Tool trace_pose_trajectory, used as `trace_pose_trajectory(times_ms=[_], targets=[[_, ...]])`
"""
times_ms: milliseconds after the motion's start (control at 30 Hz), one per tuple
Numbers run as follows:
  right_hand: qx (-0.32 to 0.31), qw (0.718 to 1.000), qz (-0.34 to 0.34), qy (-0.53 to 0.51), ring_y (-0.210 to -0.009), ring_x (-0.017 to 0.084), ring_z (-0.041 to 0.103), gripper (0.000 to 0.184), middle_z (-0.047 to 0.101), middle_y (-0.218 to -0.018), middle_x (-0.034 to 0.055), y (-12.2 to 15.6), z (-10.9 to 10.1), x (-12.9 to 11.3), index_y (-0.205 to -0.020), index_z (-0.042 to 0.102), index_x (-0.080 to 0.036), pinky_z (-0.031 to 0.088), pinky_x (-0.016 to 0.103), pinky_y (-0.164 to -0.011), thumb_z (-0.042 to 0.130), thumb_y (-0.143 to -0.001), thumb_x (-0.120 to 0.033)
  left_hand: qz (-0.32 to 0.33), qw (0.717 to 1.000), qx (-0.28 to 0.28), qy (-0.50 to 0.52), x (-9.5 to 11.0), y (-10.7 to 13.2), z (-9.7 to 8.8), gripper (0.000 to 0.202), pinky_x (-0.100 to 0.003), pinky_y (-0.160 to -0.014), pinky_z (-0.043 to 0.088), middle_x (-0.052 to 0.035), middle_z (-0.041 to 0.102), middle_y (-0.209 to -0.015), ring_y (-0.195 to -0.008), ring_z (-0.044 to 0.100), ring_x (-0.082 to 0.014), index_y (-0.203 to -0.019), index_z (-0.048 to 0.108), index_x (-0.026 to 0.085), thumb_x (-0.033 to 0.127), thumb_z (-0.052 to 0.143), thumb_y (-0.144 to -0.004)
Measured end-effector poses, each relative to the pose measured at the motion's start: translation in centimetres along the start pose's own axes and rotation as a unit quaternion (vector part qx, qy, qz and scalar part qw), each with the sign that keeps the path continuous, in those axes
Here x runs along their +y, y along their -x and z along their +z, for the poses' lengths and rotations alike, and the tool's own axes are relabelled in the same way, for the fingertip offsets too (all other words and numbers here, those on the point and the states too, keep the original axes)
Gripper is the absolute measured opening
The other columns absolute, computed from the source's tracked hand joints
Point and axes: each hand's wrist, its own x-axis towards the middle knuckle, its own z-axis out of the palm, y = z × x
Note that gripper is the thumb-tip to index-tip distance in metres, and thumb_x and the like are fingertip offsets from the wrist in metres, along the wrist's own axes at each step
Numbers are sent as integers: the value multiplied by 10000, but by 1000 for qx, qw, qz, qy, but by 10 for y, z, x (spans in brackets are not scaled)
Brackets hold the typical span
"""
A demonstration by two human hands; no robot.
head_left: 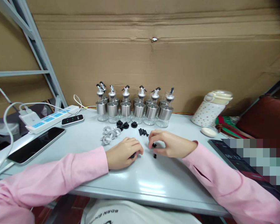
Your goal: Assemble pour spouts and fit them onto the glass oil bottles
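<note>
My left hand (123, 152) rests on the pale table (140, 180), fingers curled round a small black part at its fingertips. My right hand (169, 143) lies just to the right, pinching a small black piece (154, 145); another black piece (155, 156) lies under it. Short black tubes (143, 132) lie just beyond the hands. Black round caps (126, 125) and white-and-silver spout rings (110, 134) sit further left. Behind them stand several glass and steel dispenser bottles (135, 109) with spouts.
A phone (36, 144), a power strip (52, 119) with cables and a small black device (72, 119) lie at left. A dotted thermos jug (211, 109), a white oval object (208, 132) and a dark tablet (233, 158) are at right. Cardboard backs the table.
</note>
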Motion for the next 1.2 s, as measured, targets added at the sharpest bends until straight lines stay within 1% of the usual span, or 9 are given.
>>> trace_pose_trajectory(times_ms=[167,400,533,633,700,833,967,1100,1200], targets=[[-79,997,21,8,-922,192,493,265,510,-984,52,4,-5,-1,-797,697,-199,404,306,-849,678,-567,-68,-1,1000,-2,-4,0,-1,-1,176,-281,-826,349,-30,576,-893,-874,493,-153,-878,501,167,55,393,-796],[-103,993,49,30,-930,195,483,151,503,-955,52,1,-2,5,-717,717,-208,404,298,-836,729,-587,-133,-1,1000,-3,-1,-1,-1,-1,176,-286,-825,350,-33,579,-897,-869,494,-158,-876,504,167,58,391,-795],[-71,996,48,5,-868,178,527,94,555,-924,53,1,-5,5,-704,697,-181,418,293,-806,720,-613,-186,1,1000,-4,-3,-1,0,-1,181,-285,-824,348,-31,580,-905,-872,492,-156,-884,502,171,59,393,-794],[-14,997,70,-42,-695,140,566,80,620,-774,32,3,-9,9,-735,647,-155,450,260,-670,653,-669,-201,1,1000,-4,-2,-1,0,-2,183,-283,-819,348,-28,578,-902,-874,491,-155,-884,500,172,54,397,-789],[7,994,99,-43,-597,127,557,54,622,-663,17,4,-10,13,-722,620,-151,443,244,-584,616,-678,-181,0,1000,-4,-1,-1,0,-2,180,-284,-819,349,-29,576,-899,-872,493,-155,-880,499,170,53,399,-788],[-4,992,130,-4,-544,120,526,49,603,-604,11,3,-7,23,-678,613,-148,415,233,-527,607,-640,-118,0,1000,-5,-2,-1,0,-2,181,-285,-822,349,-31,575,-902,-870,492,-156,-879,497,171,51,400,-785],[-31,988,149,4,-541,120,523,109,602,-627,11,2,-5,23,-725,610,-141,411,231,-526,618,-624,-101,-1,1000,-6,-2,-1,0,-1,175,-286,-823,348,-33,574,-897,-868,490,-156,-877,498,169,57,392,-794],[-15,990,141,24,-546,122,503,96,604,-651,28,2,-4,22,-771,604,-139,401,243,-541,564,-733,-216,-1,1000,-5,-2,-1,0,-1,175,-287,-824,347,-30,571,-899,-871,489,-154,-885,498,168,59,393,-797],[3,990,135,45,-556,121,484,146,601,-655,34,0,-1,25,-750,610,-138,392,248,-564,499,-784,-228,-1,1000,-4,-1,-1,0,-1,174,-288,-823,348,-29,572,-897,-869,489,-153,-880,498,167,58,392,-796]])
